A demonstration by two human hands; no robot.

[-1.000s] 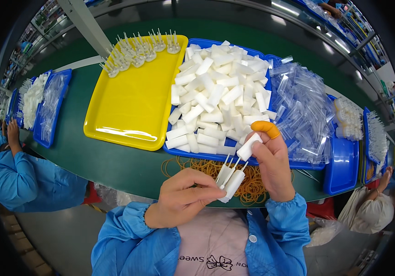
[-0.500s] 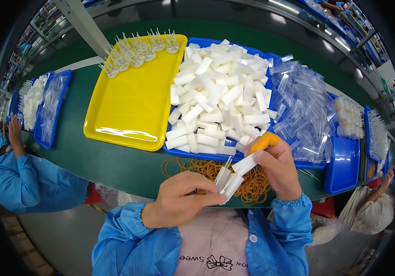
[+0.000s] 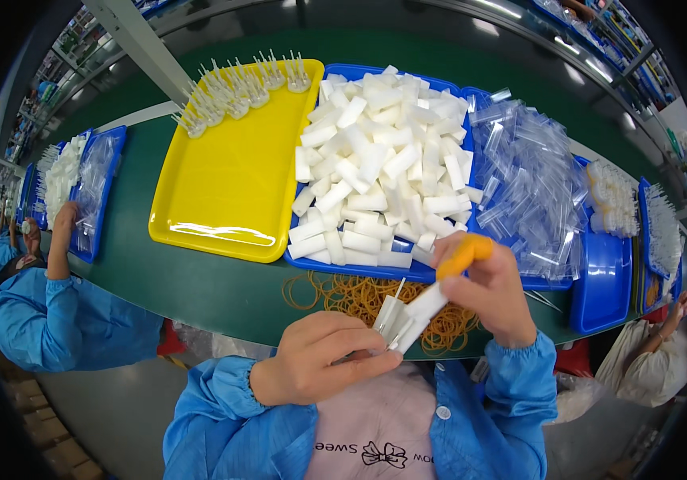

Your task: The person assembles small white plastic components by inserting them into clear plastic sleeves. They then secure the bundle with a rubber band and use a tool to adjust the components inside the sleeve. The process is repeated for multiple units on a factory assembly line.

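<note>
Close to my body, my left hand is closed on a small translucent plastic part with a thin pin sticking up and white foam pieces against its side. My right hand, with orange finger cots on it, pinches a white foam block. The block's lower end meets the part in my left hand; my fingers hide where they join. Beneath and behind both hands lies a heap of tan rubber bands on the green table.
A yellow tray bears several pinned parts along its far edge. Beside it, a blue tray is heaped with white foam blocks. Clear plastic sleeves fill another on the right. A co-worker sits at the left.
The white foam block in my right hand has come down closer along the part held in my left. At the left, the co-worker's hand has moved to the tray of clear pieces.
</note>
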